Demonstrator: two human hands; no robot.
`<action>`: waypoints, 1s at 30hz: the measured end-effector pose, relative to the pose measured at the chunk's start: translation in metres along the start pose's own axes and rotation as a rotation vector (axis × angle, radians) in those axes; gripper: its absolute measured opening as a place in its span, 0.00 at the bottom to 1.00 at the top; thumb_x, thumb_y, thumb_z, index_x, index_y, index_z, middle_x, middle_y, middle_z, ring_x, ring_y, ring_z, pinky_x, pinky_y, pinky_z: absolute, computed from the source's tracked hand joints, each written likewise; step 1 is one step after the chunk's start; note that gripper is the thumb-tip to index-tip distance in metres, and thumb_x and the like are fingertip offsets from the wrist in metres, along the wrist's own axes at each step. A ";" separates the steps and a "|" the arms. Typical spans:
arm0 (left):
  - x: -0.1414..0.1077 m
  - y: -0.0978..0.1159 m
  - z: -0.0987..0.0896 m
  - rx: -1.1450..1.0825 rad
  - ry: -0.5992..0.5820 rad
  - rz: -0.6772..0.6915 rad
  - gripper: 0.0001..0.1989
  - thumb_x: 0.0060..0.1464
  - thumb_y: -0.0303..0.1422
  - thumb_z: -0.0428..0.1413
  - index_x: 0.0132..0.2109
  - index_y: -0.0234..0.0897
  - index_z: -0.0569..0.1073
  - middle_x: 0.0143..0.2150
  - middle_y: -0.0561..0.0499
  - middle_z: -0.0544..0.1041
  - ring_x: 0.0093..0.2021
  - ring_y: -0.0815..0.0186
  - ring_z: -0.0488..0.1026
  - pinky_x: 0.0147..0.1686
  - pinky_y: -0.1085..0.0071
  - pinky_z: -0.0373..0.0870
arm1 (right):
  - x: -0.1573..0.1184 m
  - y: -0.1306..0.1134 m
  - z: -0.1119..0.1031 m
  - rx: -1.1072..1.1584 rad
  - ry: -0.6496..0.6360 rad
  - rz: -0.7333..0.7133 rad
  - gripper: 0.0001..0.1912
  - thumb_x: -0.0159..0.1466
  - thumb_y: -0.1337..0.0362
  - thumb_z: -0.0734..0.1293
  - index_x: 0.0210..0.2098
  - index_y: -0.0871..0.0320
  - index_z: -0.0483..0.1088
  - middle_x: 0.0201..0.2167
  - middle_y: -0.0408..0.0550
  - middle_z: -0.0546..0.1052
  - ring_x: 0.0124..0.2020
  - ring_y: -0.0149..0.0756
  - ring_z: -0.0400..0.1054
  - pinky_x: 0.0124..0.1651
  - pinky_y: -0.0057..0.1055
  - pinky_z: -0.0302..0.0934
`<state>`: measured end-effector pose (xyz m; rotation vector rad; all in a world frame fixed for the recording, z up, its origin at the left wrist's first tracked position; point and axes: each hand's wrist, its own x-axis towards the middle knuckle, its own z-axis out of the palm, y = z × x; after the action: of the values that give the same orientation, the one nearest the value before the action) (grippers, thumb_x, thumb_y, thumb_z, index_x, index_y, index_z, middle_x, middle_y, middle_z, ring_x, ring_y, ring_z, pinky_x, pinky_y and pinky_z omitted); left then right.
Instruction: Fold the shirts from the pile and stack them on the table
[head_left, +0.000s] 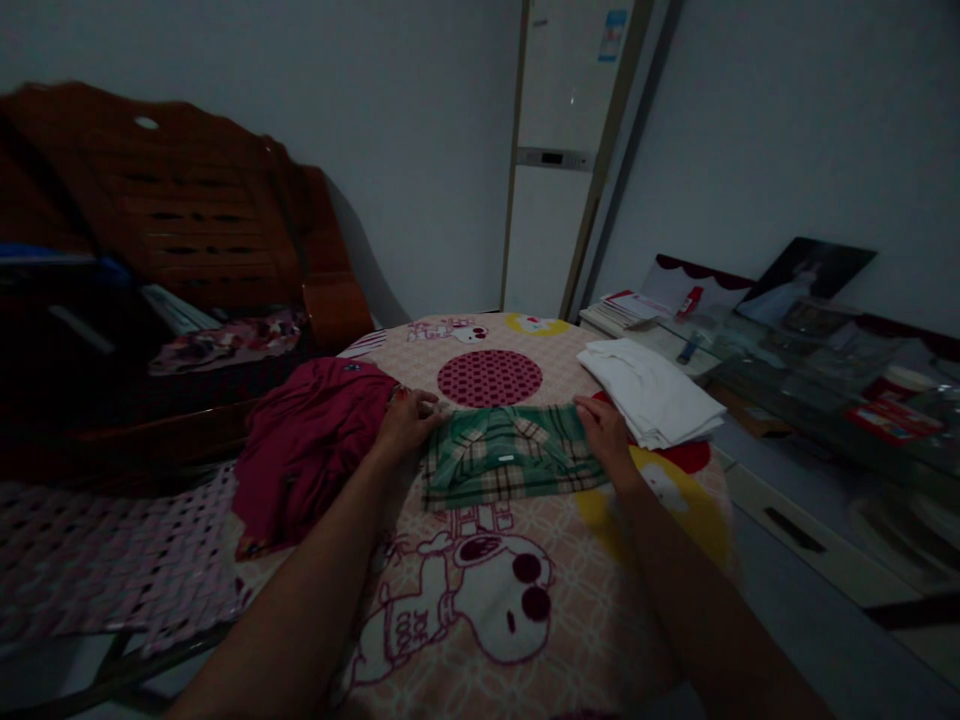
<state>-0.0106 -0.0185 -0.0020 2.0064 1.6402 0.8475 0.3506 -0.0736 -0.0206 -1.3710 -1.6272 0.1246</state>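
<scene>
A green plaid shirt [517, 455] lies folded into a wide flat bundle on the round table, its collar facing up and a small white label in the middle. My left hand [409, 420] is at the shirt's upper left corner, fingers stretched out and slightly apart. At the opposite end, my right hand [602, 435] pinches the upper right corner between thumb and fingers. A crumpled maroon garment [315, 450] lies just left of my left hand. Beyond my right hand rests a folded white garment [651, 392].
A patterned cloth [585, 610] with cartoon dogs covers the table. On the left stand a wooden bench [195, 210] and a woven seat [127, 560]. To the right is a glass-topped cabinet [810, 390] bearing papers and a photo. A tall white air conditioner [547, 230] stands behind.
</scene>
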 end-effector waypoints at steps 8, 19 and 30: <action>0.003 0.000 -0.006 0.048 -0.110 -0.060 0.12 0.41 0.41 0.61 0.24 0.36 0.73 0.22 0.53 0.72 0.29 0.63 0.70 0.29 0.71 0.60 | 0.004 0.036 0.013 -0.354 -0.109 0.070 0.12 0.62 0.60 0.60 0.33 0.60 0.72 0.38 0.57 0.78 0.43 0.43 0.71 0.51 0.39 0.62; 0.004 -0.006 -0.002 -0.323 -0.143 -0.109 0.14 0.38 0.38 0.61 0.18 0.36 0.65 0.16 0.56 0.63 0.21 0.71 0.59 0.23 0.73 0.54 | 0.006 0.029 0.017 -0.090 -0.090 0.144 0.11 0.51 0.65 0.68 0.35 0.57 0.73 0.43 0.54 0.79 0.46 0.45 0.72 0.54 0.44 0.63; 0.005 -0.010 -0.001 -0.224 -0.137 -0.116 0.18 0.39 0.43 0.61 0.17 0.36 0.66 0.14 0.56 0.62 0.19 0.71 0.58 0.21 0.74 0.51 | 0.006 0.009 0.013 0.207 -0.017 0.287 0.21 0.49 0.56 0.70 0.40 0.60 0.75 0.38 0.53 0.81 0.40 0.46 0.75 0.46 0.42 0.68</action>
<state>-0.0183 -0.0119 -0.0068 1.7586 1.4989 0.7944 0.3482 -0.0593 -0.0294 -1.4353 -1.3805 0.4619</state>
